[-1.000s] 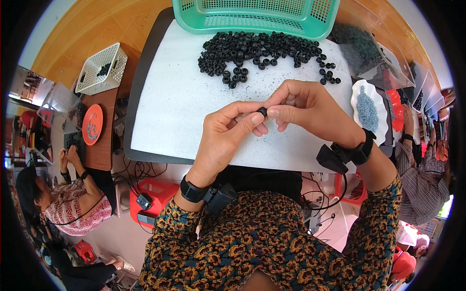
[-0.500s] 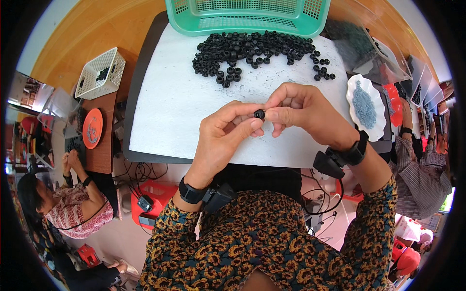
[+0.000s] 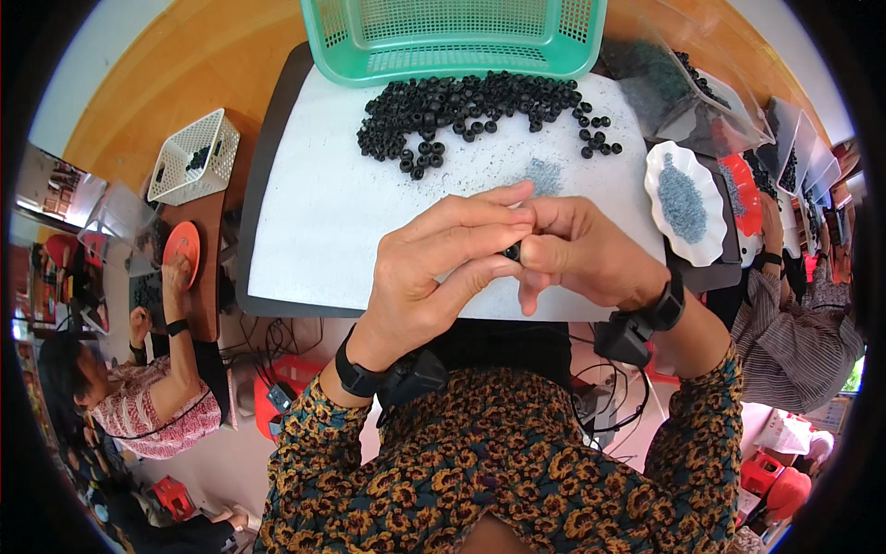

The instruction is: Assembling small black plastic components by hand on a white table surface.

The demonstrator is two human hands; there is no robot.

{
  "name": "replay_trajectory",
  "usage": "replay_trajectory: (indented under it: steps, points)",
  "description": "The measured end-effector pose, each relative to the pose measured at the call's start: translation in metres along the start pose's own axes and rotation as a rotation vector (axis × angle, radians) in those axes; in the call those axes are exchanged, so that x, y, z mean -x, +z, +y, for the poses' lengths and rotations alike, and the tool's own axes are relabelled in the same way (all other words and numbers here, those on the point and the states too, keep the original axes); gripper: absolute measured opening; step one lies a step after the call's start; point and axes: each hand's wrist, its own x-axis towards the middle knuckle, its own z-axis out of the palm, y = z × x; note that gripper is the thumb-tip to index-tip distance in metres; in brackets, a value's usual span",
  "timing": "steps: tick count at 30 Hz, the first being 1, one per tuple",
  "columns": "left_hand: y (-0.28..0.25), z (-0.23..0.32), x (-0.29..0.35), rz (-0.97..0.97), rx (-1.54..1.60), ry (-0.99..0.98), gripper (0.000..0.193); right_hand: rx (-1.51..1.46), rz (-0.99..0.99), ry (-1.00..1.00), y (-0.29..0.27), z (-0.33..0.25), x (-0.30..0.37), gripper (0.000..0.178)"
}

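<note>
A small black round part (image 3: 512,250) with a glossy face is pinched at the fingertips where my two hands meet, over the near part of a white sheet (image 3: 314,212). My left hand (image 3: 441,254) holds it from the left, thumb below and fingers laid across the top. From the right, my right hand (image 3: 577,247) grips it between thumb and curled fingers. The fingers hide most of the part. Beyond my hands lies a heap of similar black round parts (image 3: 461,103), some with visible holes. A patch of blue-grey bits (image 3: 543,175) lies just past my right hand.
At the back stands a green plastic basket (image 3: 452,69). A white scalloped plate (image 3: 694,238) of blue-grey bits sits at the right, near a red dish (image 3: 743,189) and clear bins (image 3: 711,120). Leftward are a white basket (image 3: 208,152), an orange plate (image 3: 189,242) and a co-worker (image 3: 157,397).
My hands have come slightly nearer to me, and my left fingers now cover more of the black part. The blue-grey patch now shows. The left co-worker's hand has reached the orange plate.
</note>
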Motion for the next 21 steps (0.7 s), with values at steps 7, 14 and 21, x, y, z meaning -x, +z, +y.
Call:
replay_trajectory:
  steps: [7,14,21]
  points:
    - [0.01,-0.002,-0.006,-0.011,-0.137,-0.044,0.033,0.081,0.08,0.058,-0.005,-0.012,0.01,0.032]
    - [0.007,-0.012,0.008,0.198,0.028,-0.365,0.043,-0.01,0.377,-0.477,-0.087,-0.083,0.024,0.038]
    - [-0.002,-0.02,0.02,0.3,0.134,-0.574,0.035,-0.284,0.32,-0.418,-0.117,-0.113,0.01,0.043]
